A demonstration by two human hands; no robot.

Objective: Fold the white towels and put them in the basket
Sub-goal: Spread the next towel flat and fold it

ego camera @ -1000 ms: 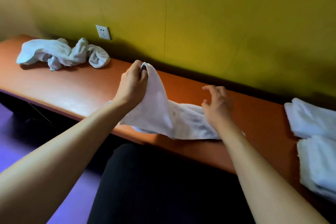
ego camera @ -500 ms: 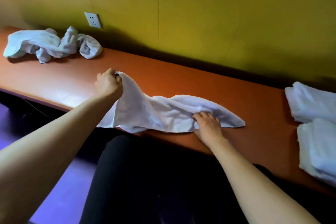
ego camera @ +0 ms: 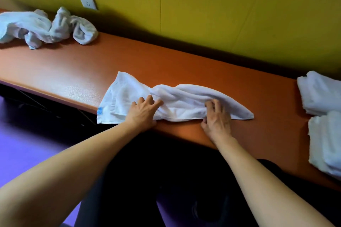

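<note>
Bare forearms, no sleeves or jewellery on either wrist; black trousers (plain, dark) below.

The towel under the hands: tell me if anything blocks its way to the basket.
Cannot say: no basket is in view. Both the left hand and right hand already touch the towel.

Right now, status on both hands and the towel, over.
Left hand flat on the towel, right hand pinching its near edge. Towel bunched, unfolded, on the bench. Nothing in the way; no basket in view.
</note>
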